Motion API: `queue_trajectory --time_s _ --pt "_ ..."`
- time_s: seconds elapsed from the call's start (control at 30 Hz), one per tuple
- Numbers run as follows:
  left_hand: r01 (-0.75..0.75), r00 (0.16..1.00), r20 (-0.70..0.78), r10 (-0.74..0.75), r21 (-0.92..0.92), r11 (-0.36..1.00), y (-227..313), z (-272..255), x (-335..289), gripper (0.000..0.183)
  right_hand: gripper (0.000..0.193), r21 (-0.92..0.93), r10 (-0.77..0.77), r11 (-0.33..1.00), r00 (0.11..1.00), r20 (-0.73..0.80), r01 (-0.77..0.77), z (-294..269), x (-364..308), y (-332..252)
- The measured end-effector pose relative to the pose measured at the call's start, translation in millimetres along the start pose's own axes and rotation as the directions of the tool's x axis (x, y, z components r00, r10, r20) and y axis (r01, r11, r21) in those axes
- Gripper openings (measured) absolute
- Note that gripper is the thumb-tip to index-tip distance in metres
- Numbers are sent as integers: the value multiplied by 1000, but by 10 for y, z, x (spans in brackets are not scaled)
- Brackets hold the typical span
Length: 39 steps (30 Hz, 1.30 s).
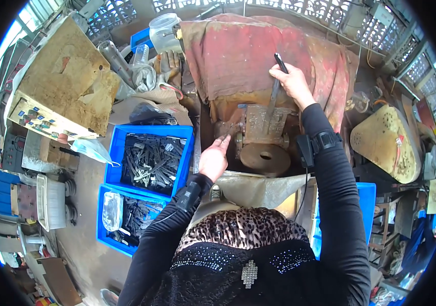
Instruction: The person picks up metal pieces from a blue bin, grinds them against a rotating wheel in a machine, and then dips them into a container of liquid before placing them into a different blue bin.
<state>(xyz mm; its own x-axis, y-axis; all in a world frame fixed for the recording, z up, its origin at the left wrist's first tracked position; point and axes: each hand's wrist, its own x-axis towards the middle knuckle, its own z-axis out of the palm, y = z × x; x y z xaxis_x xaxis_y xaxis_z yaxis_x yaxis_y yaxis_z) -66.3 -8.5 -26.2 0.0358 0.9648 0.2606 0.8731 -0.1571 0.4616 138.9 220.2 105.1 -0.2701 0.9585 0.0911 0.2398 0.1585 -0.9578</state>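
Note:
My right hand [292, 83] is closed round the upper part of a long metal lever [272, 99], whose black tip [280, 61] sticks out above my fist. The lever slants down to a rusty metal block [265, 125] on a machine. In front of that block lies a round rusty disc [251, 158] with a hole in its middle. My left hand [214, 159] is at the machine's left side, its fingers stretched out toward the block. I see nothing held in it. A stained red cloth [243, 56] drapes over the machine's far part.
On my left stand two blue crates [190, 153] filled with dark, narrow strips; a clear plastic container [112, 210] sits in the nearer one. Beyond them are a control box [65, 76] with a face mask [91, 149] hanging there, and work gloves [169, 65]. A triangular guard [386, 143] stands right.

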Motion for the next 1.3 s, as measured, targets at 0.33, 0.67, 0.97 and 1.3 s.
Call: queue_trajectory --time_s 0.33,0.67,0.97,1.3 --pt "13 998 -63 -12 13 1000 13 14 -1 49 32 238 137 957 981 139 -167 -185 -338 -59" --pt "34 998 -46 -32 62 997 -8 47 7 49 24 603 135 743 948 288 -290 -506 -1181 379" --pt "53 995 -89 -47 64 997 12 53 9 45 16 542 213 771 937 276 -334 -546 -1494 462" --pt "41 994 -102 -29 113 993 2 76 11 45 20 580 235 748 946 222 -322 -482 -1782 507"
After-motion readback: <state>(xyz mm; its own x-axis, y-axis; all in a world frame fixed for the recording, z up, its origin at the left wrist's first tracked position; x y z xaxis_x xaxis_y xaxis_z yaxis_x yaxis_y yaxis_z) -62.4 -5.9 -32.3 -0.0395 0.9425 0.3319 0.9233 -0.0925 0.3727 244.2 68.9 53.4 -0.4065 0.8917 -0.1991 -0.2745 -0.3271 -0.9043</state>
